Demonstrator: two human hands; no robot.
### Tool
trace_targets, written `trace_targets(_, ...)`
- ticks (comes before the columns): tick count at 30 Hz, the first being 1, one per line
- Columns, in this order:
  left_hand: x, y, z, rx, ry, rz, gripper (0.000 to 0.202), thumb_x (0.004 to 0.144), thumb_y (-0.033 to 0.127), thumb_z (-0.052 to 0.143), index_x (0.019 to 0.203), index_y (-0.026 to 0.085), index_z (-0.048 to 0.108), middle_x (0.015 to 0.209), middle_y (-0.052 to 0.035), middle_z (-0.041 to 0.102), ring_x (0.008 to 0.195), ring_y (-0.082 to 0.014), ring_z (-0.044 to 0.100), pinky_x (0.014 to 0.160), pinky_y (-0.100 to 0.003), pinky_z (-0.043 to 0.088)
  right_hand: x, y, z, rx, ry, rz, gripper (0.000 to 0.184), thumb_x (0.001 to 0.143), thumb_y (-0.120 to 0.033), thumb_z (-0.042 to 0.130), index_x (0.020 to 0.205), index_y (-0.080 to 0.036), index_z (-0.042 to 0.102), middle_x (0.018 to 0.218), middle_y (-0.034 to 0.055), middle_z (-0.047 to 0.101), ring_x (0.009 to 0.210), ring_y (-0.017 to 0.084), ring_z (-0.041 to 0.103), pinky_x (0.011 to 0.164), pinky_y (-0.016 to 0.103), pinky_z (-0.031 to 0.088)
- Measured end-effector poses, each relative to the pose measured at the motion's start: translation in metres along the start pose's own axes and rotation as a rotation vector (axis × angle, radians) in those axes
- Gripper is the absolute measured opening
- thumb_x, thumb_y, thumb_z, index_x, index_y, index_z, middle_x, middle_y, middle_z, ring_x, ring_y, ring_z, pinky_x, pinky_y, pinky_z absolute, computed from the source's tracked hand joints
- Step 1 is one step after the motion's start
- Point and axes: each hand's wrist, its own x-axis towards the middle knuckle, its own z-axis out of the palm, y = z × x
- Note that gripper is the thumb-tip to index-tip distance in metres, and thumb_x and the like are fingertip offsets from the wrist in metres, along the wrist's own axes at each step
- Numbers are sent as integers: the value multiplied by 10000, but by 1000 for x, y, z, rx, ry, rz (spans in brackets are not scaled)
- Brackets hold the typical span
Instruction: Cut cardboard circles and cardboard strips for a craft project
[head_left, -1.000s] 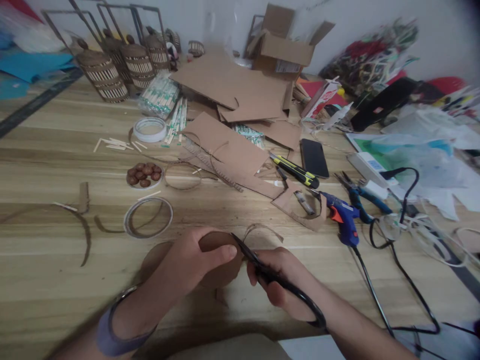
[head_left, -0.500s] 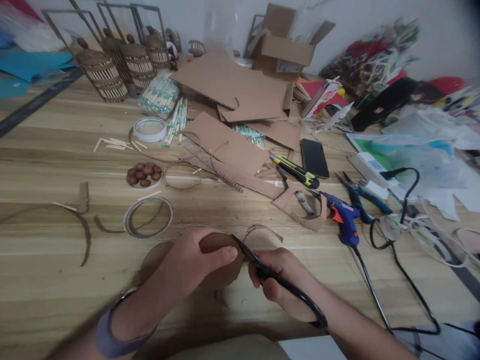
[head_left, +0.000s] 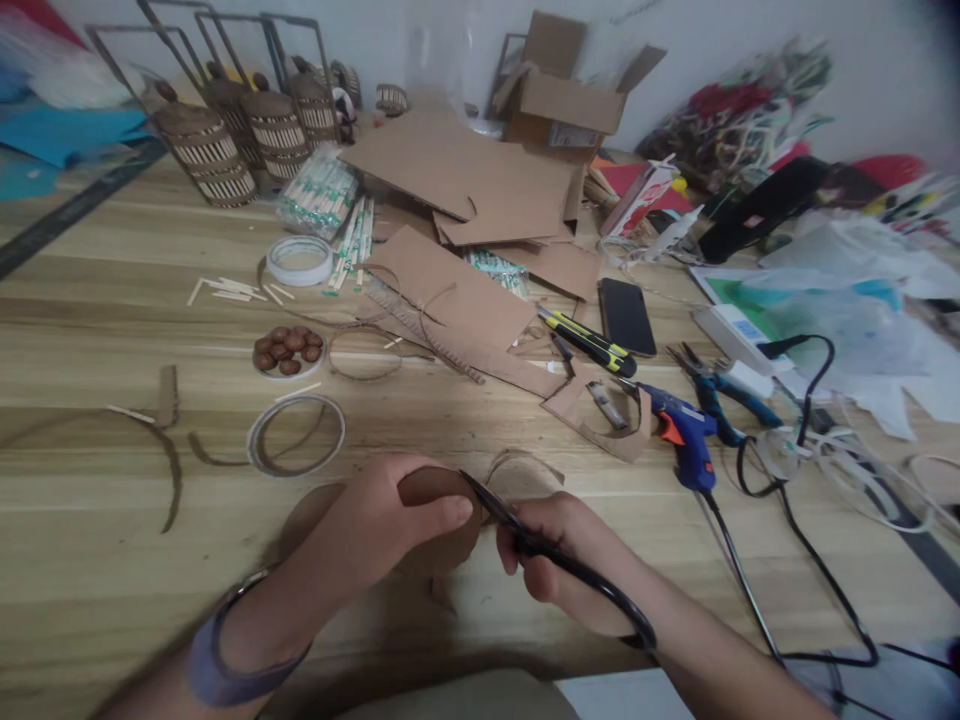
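My left hand [head_left: 390,520] grips a round piece of brown cardboard [head_left: 442,545], thumb pressed on its face. In my right hand [head_left: 562,540] is a pair of black-handled scissors [head_left: 551,555]; the blades lie against the cardboard's upper right edge. A thin curled cardboard strip [head_left: 529,458] shows just beyond the blades. Partly hidden behind my left forearm, another brown rounded piece [head_left: 304,520] lies on the wooden table [head_left: 112,600]. Left of my hands sits a roll of tape [head_left: 253,450] with a thin strip inside its ring.
A dish of brown balls [head_left: 289,350] and a white tape roll [head_left: 300,262] stand farther left. Cardboard sheets [head_left: 457,290] fill the middle. To the right are a utility knife [head_left: 592,342], a phone [head_left: 627,316], a blue glue gun [head_left: 686,430] with its cord, and pliers [head_left: 724,395].
The scissor tips have shifted very slightly left along the cardboard's edge. Both hands keep nearly the same place, and a pale brown patch now shows under the curled strip.
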Motion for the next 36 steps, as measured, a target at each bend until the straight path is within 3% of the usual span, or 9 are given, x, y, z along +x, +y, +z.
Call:
trace_targets(15, -1, -2, -2, -48, -69, 17, 268, 725, 404, 715, 887, 199, 772, 864, -2, 790, 852, -234, 695, 774, -298, 514, 0, -11, 1, 15, 19, 7, 807, 673, -972, 472, 711, -180, 621, 555, -40, 451, 511, 99, 358, 477, 251, 274)
trace_targets(23, -1, -1, -1, -122, -108, 25, 154, 745, 333, 733, 848, 230, 782, 835, 23, 792, 853, -215, 704, 775, -281, 521, 1, 1, 1, -7, -15, 4, 775, 701, -958, 483, 711, -192, 607, 577, -26, 468, 525, 113, 377, 470, 254, 273)
trace_targets(36, -1, 2, -1, -56, -81, -13, 142, 682, 344, 751, 759, 225, 759, 785, 17, 769, 828, -232, 694, 736, -283, 515, 2, -4, 3, -27, 4, -18, 782, 701, -961, 463, 651, -186, 556, 561, -28, 458, 522, 99, 388, 455, 236, 263)
